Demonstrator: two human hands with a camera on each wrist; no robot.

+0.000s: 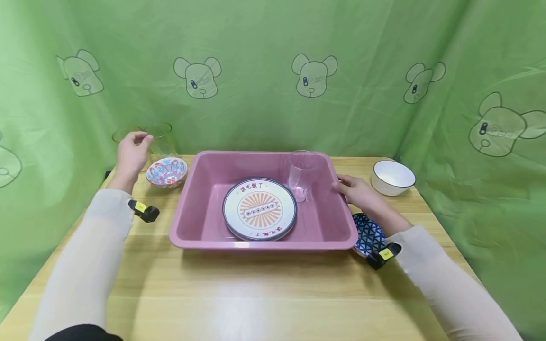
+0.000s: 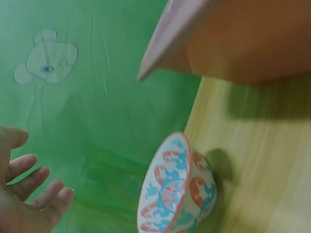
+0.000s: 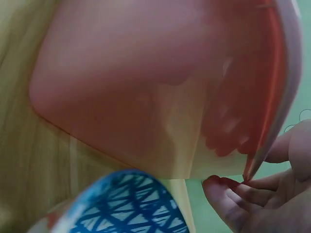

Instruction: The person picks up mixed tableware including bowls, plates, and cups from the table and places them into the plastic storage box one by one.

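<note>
My left hand (image 1: 133, 152) is raised at the back left, by the rims of two clear glasses (image 1: 159, 137). In the left wrist view its fingers (image 2: 34, 184) are loosely bent, with nothing visible between them. Below it stands a bowl with a red and blue pattern (image 1: 167, 172). My right hand (image 1: 356, 190) grips the right rim of a pink plastic basin (image 1: 260, 245), the thumb on one side and fingers on the other. Inside the basin lie white plates with dark rims (image 1: 259, 209), stacked, and a clear glass (image 1: 302, 175) stands behind them to the right.
A white bowl with a dark rim (image 1: 393, 177) sits at the right, beyond my right forearm. Partly under that wrist is a blue patterned dish (image 1: 368, 234), close to the basin's side. Green curtains (image 1: 256, 118) enclose the wooden table (image 1: 239, 293) at the back and sides.
</note>
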